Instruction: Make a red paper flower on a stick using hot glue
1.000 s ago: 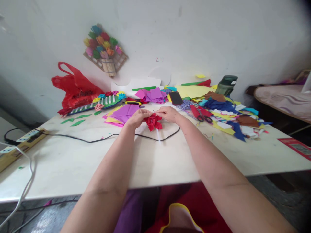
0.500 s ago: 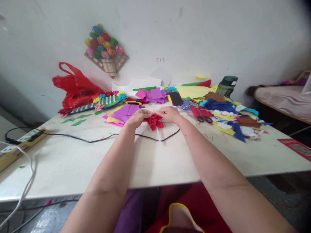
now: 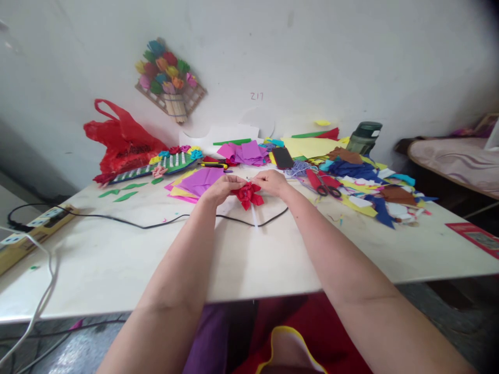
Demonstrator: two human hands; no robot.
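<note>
Between my hands, above the middle of the table, is a red paper flower [image 3: 248,195] with pointed petals. A thin white stick [image 3: 254,216] shows below it. My left hand [image 3: 226,188] pinches the flower's left side between thumb and fingers. On the opposite side my right hand [image 3: 272,183] is closed, its fingertips pressed on the upper right petals. The exact fingertip contact is small and partly hidden. Just left of my left hand lie purple paper sheets [image 3: 200,180] over yellow and pink ones.
Scissors [image 3: 327,190], a phone [image 3: 282,158] and heaped paper scraps [image 3: 374,189] lie to the right, near a green bottle [image 3: 364,138]. At left are a red plastic bag [image 3: 120,136], green paper leaves [image 3: 126,197] and a power strip [image 3: 39,231]. A black cable [image 3: 144,227] crosses the table.
The right fingertips have shifted slightly on the flower, and its right petals now stand out a little more. My left hand keeps its hold.
</note>
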